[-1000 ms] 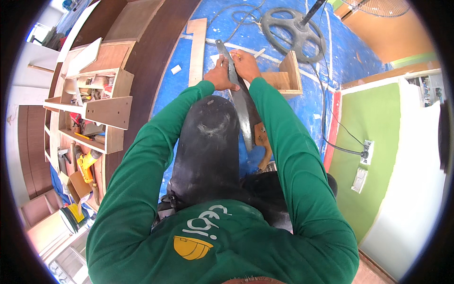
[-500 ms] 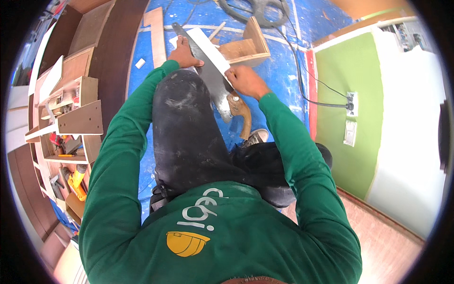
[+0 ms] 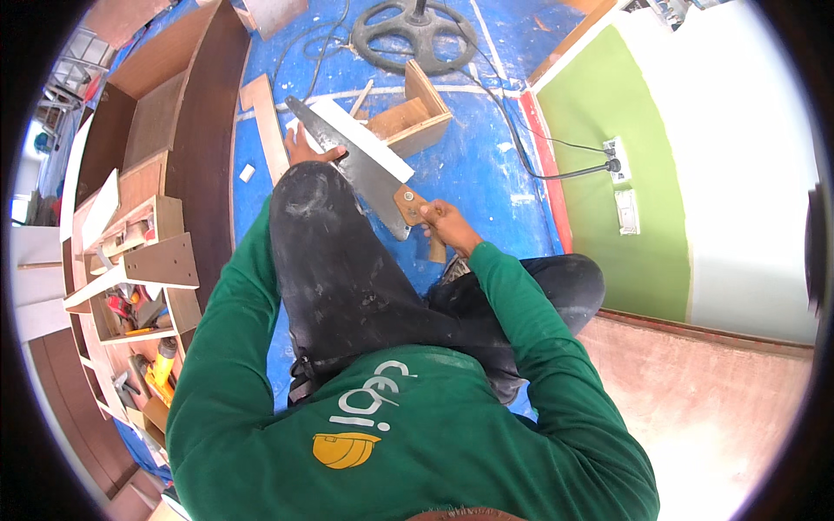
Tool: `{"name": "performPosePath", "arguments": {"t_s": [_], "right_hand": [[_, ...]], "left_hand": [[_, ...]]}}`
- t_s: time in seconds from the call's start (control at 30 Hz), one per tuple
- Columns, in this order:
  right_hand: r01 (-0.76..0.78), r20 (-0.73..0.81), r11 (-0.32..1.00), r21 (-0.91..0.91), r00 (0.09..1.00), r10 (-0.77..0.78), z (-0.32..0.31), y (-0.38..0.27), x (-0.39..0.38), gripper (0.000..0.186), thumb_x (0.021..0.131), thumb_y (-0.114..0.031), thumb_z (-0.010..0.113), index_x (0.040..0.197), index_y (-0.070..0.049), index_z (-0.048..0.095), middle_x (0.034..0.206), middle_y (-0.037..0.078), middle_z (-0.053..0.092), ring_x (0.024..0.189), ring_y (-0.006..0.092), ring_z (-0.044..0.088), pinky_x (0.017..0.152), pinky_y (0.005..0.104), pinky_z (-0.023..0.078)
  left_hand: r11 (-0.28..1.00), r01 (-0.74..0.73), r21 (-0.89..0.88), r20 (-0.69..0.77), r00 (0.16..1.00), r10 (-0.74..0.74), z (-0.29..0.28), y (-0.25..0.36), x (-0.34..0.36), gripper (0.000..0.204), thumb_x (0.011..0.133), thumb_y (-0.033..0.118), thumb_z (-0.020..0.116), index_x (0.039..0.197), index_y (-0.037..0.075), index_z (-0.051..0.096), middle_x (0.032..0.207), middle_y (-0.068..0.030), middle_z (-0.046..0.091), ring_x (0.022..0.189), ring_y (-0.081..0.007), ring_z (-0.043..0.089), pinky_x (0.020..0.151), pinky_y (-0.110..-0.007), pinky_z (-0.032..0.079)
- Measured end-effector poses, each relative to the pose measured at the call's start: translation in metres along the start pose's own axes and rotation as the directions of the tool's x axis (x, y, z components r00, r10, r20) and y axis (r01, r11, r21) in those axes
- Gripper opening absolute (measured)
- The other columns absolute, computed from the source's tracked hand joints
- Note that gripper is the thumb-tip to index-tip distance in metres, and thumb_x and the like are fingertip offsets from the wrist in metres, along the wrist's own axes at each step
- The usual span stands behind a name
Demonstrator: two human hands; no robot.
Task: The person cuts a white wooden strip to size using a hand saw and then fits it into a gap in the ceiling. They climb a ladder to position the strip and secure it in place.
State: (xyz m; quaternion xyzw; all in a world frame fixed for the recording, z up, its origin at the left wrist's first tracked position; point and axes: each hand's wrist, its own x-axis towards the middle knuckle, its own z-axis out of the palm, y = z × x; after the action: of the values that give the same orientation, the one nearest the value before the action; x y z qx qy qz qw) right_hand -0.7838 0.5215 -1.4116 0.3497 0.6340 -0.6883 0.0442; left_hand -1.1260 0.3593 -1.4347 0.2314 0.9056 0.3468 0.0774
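A handsaw (image 3: 367, 163) with a grey blade and a wooden handle lies slantwise across a white board (image 3: 375, 146), its handle toward me. My right hand (image 3: 450, 227) is closed round the handle. On the other side, beside my raised knee, my left hand (image 3: 311, 149) grips the white board along the blade, its thumb and forefinger spread against the saw. Part of the board is hidden under the blade, and the left hand's lower fingers are hard to see.
Beyond the board stands an open wooden box piece (image 3: 419, 122). A wood strip (image 3: 265, 122) and a small white block (image 3: 247, 173) lie on the blue floor sheet. Cabinets with a yellow power tool (image 3: 161, 373) line the left; a cable (image 3: 556, 176) runs to a wall socket (image 3: 615, 162).
My right hand has moved from the board's edge down onto the saw handle. My left hand stays by the blade and board. The view has shifted somewhat.
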Motion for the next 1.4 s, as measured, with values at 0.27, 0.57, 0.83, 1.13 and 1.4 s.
{"name": "performPosePath", "arguments": {"t_s": [0.27, 0.57, 0.83, 1.13, 1.4], "right_hand": [[0.122, -0.220, 0.966, 0.227, 0.973, -0.071, -0.050, -0.076, -0.058, 0.034, 0.105, -0.039, 0.063, 0.116, -0.007, 0.062, 0.082, 0.002, 0.060, 0.060, 0.0077, 0.053, 0.052, 0.0250, 0.048], [0.345, -0.257, 0.939, -0.003, 0.907, -0.334, -0.051, -0.117, -0.073, 0.029, 0.103, -0.033, 0.067, 0.112, -0.006, 0.065, 0.076, 0.000, 0.056, 0.058, 0.0053, 0.050, 0.050, 0.0235, 0.043], [0.425, -0.013, 0.892, -0.155, 0.902, -0.432, -0.021, -0.128, -0.060, 0.034, 0.098, -0.030, 0.074, 0.116, -0.004, 0.063, 0.089, 0.007, 0.065, 0.080, 0.0176, 0.062, 0.073, 0.0355, 0.052], [0.467, 0.194, 0.739, -0.485, 0.882, -0.430, 0.006, -0.096, -0.058, 0.040, 0.088, -0.015, 0.079, 0.121, -0.003, 0.059, 0.107, 0.019, 0.068, 0.100, 0.0365, 0.066, 0.090, 0.0442, 0.052], [0.382, 0.116, 0.821, -0.424, 0.922, -0.369, 0.003, -0.075, -0.066, 0.042, 0.085, -0.015, 0.078, 0.121, -0.002, 0.060, 0.106, 0.024, 0.070, 0.099, 0.0424, 0.068, 0.089, 0.0460, 0.053]], "left_hand": [[0.886, 0.089, -0.455, -0.258, 0.939, -0.227, -0.019, -0.022, -0.012, 0.102, 0.094, 0.060, 0.070, 0.155, -0.012, 0.033, 0.149, -0.0353, 0.038, 0.136, -0.0435, 0.048, 0.112, -0.047, 0.045], [0.741, 0.150, -0.655, 0.248, 0.968, 0.023, -0.096, 0.096, 0.012, 0.122, 0.092, 0.061, 0.073, 0.159, -0.015, 0.005, 0.145, -0.0321, 0.051, 0.130, -0.0375, 0.057, 0.108, -0.044, 0.049], [0.261, 0.486, -0.834, 0.476, 0.873, -0.104, -0.092, 0.068, -0.021, 0.052, 0.106, 0.043, 0.062, 0.137, 0.003, 0.054, 0.125, -0.0147, 0.067, 0.122, -0.0234, 0.060, 0.101, -0.046, 0.052], [-0.143, 0.754, -0.641, 0.765, 0.642, -0.042, -0.074, -0.044, -0.163, 0.040, 0.100, 0.037, 0.069, 0.126, 0.007, 0.065, 0.104, -0.0116, 0.072, 0.115, -0.0238, 0.062, 0.100, -0.045, 0.048], [0.159, 0.733, -0.661, 0.695, 0.678, -0.238, -0.060, -0.074, -0.156, 0.038, 0.098, 0.035, 0.071, 0.123, 0.007, 0.066, 0.102, -0.0115, 0.072, 0.114, -0.0246, 0.062, 0.099, -0.045, 0.048]]}}
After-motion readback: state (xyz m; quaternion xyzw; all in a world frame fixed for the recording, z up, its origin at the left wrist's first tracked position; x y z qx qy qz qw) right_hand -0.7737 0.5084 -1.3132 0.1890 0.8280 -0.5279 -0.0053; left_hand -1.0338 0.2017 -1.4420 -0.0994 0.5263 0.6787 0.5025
